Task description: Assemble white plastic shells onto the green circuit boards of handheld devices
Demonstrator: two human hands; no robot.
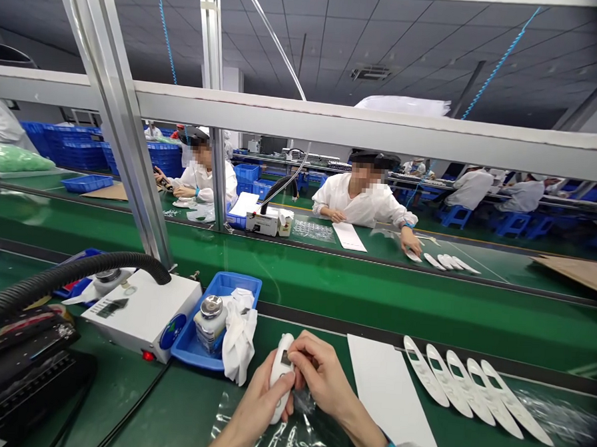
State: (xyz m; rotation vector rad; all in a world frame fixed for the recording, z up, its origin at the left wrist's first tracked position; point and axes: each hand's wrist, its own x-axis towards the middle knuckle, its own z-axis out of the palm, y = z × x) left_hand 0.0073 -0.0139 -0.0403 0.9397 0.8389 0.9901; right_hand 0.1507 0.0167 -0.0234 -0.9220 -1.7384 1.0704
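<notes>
My left hand (264, 392) is wrapped round a slim white handheld device (281, 377) with a small dark window near its top end. The device is held tilted upright above the bench. My right hand (318, 368) is closed in a pinch at the edge of that window; what sits between its fingertips is hidden. Clear plastic film (292, 436) lies on the green bench below both hands. To the right of my right hand lies a white sheet (387, 388), and beyond it several white oval shell parts (470, 386) with window cutouts are fanned out in a row.
A blue tray (186, 351) at left holds a metal-topped bottle (210, 322) and white cloth. Beside it stand a white box (134, 308) and a black hose (76, 272). A metal post (118, 121) rises behind. Co-workers in white sit across the green conveyor (300, 277).
</notes>
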